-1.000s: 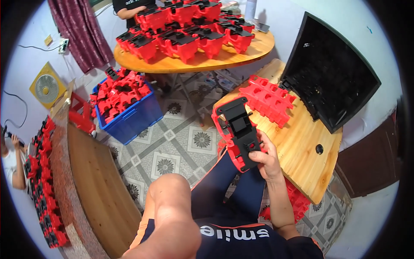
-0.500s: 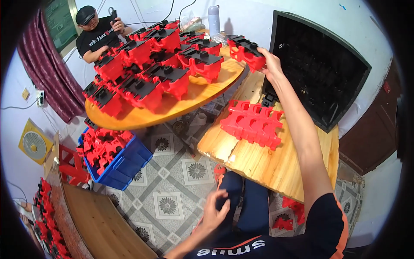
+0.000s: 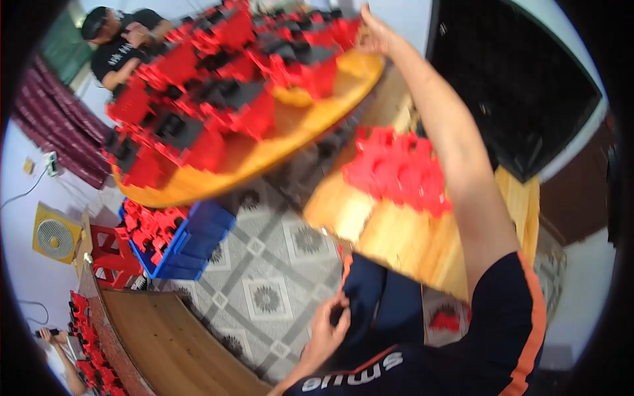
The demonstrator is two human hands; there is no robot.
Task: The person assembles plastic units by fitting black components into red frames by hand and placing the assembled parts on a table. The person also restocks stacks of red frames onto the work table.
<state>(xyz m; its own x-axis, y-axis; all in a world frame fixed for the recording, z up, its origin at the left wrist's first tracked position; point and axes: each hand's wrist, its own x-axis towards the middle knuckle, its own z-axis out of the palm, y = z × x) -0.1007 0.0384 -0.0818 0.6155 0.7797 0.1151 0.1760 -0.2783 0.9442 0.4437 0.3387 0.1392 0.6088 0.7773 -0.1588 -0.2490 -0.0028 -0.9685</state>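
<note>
My right hand (image 3: 378, 34) reaches to the far right rim of the round wooden table (image 3: 290, 142). Its fingers are apart, one pointing up, beside the end of a red plastic part with a black top (image 3: 345, 32). Motion blur hides whether they still touch. Low in front of my lap, my left hand (image 3: 328, 327) is loosely curled, thumb and fingers apart, holding nothing I can see. A red molded plastic part (image 3: 396, 170) with a row of curved cutouts lies on the wooden bench (image 3: 370, 231) in front of me.
Several red-and-black assemblies (image 3: 191, 135) crowd the round table. Below it stands a blue crate (image 3: 205, 241) of red parts, near a red stool (image 3: 113, 254). A large black screen (image 3: 508, 86) rises behind the bench. One person (image 3: 122, 49) is behind the table, another (image 3: 63, 360) at lower left.
My right hand has moved up and left, bringing the red-and-black part to the round table, and its fingers have spread. The view has shifted slightly. My left hand stays near my lap.
</note>
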